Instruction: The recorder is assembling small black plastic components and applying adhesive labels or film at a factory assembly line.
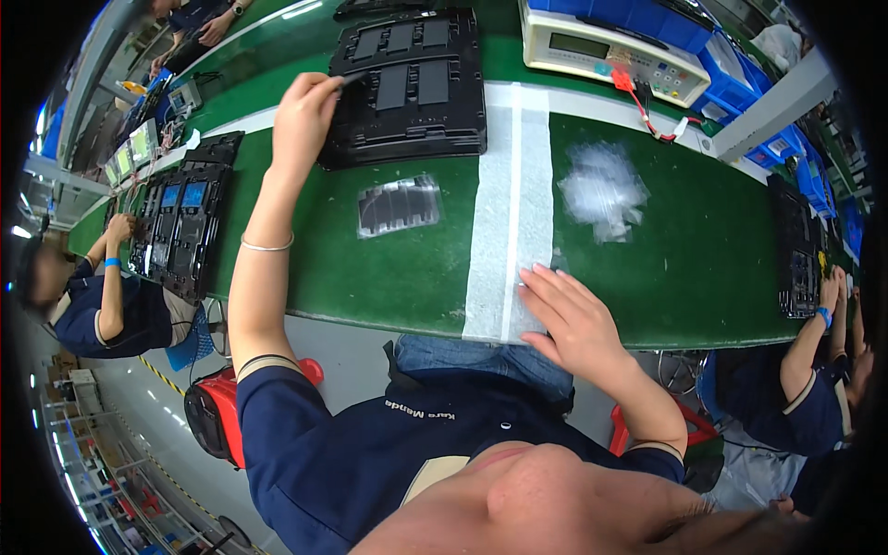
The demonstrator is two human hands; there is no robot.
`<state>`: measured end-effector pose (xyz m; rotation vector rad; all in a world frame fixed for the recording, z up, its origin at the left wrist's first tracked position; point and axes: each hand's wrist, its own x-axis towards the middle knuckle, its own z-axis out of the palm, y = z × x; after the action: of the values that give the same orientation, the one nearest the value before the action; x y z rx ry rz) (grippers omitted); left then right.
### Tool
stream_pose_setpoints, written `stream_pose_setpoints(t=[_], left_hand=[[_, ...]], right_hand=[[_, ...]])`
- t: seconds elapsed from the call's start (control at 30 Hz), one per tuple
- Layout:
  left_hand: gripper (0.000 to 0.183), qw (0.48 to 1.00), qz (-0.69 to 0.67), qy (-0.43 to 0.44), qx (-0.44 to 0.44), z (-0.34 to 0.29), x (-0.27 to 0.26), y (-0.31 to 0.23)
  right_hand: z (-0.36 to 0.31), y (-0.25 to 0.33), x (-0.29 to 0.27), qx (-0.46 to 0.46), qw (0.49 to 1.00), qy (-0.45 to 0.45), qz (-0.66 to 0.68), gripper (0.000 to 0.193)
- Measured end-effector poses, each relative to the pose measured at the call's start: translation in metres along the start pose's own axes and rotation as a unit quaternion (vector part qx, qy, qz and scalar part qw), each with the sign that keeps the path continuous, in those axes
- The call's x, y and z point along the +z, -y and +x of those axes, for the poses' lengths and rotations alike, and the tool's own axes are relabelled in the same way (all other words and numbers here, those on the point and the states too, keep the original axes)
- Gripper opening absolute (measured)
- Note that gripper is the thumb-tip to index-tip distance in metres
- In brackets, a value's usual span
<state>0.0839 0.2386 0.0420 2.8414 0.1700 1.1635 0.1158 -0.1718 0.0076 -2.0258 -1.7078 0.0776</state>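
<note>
My left hand [307, 116] reaches to the left edge of a stack of black plastic trays [407, 139]. Its fingers pinch a small dark grey flat piece [351, 80], partly hidden by the fingertips. Grey rectangular pieces [430, 81] lie in the top tray's compartments. Nearer me, a clear sheet with dark strips [400, 205] lies on the green table. My right hand [575, 319] rests palm down with fingers stretched out, at the right edge of a white cloth-like strip [486, 231], and holds nothing.
A pile of clear plastic films [603, 190] lies right of the strip. Behind it stand a beige test instrument [610, 55] with red and black leads and several blue bins [735, 79]. Co-workers sit left and right, with black trays [180, 217] before the left one.
</note>
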Motion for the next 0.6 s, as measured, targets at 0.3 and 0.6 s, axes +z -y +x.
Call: stream_pose_setpoints(t=[0.3,0.6], left_hand=[[0.018,0.993,0.007,0.118,-0.003,0.003,-0.006,-0.009],[0.042,0.516,-0.726,0.406,-0.205,-0.009,0.015,-0.154]], right_hand=[[-0.006,-0.008,-0.003,-0.189,0.98,-0.032,0.047,0.026],[0.077,-0.047,-0.04,-0.164,0.966,-0.182,0.078,0.014]])
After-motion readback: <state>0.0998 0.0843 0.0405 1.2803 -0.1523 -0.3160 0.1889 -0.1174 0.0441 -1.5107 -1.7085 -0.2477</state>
